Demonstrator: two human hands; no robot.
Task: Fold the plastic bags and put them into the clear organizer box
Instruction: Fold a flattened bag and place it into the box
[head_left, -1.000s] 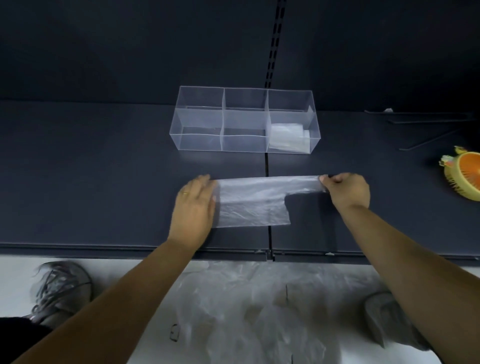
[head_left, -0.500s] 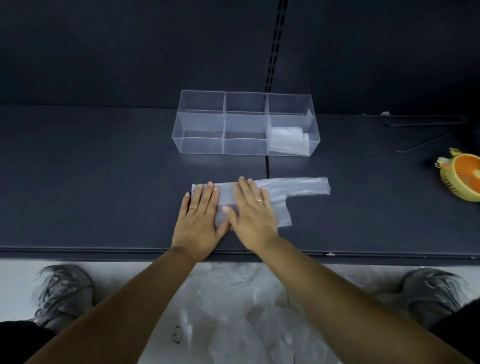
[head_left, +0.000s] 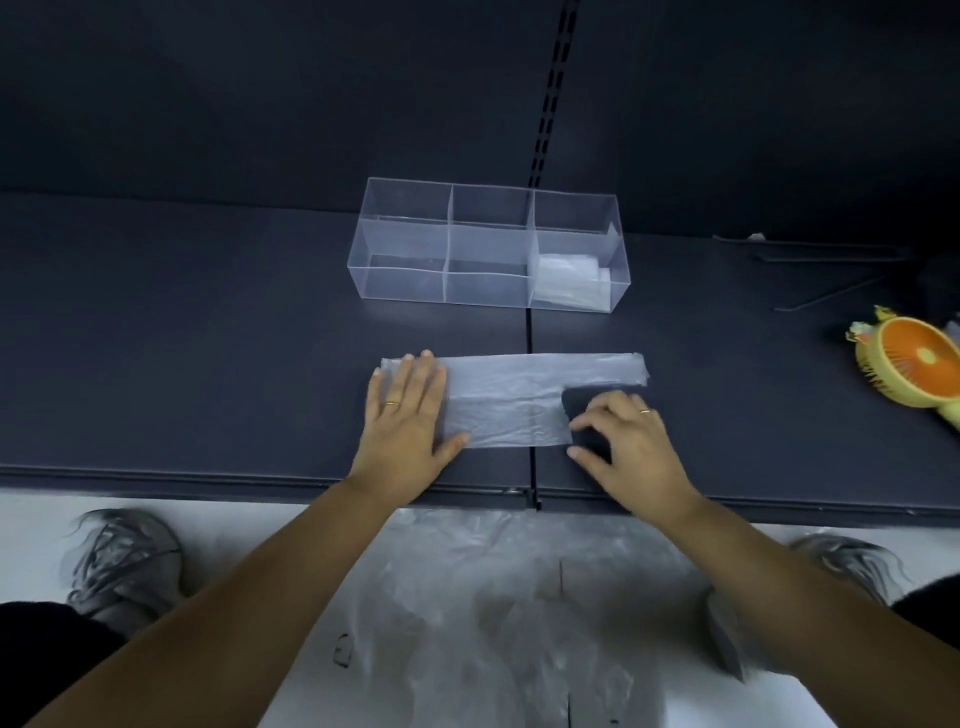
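A translucent plastic bag (head_left: 511, 402) lies flat on the dark shelf (head_left: 208, 364), with one handle strip reaching right along its far edge. My left hand (head_left: 408, 421) presses flat on the bag's left end. My right hand (head_left: 626, 441) sits at the right edge of the bag's body with its fingers curled, index tip and thumb pinching the near right corner. The clear organizer box (head_left: 405, 249) stands behind the bag. It has three compartments, and a folded bag (head_left: 571, 278) lies in the right one.
A yellow and orange hand fan (head_left: 914, 361) lies at the right of the shelf, with thin dark rods (head_left: 831, 291) behind it. Several loose plastic bags (head_left: 519, 613) are spread on the floor below the shelf edge, between my two shoes.
My right hand let go of the handle end, swept over the middle of the bag and slid right to its right edge. The left hand stayed pressing the left end.
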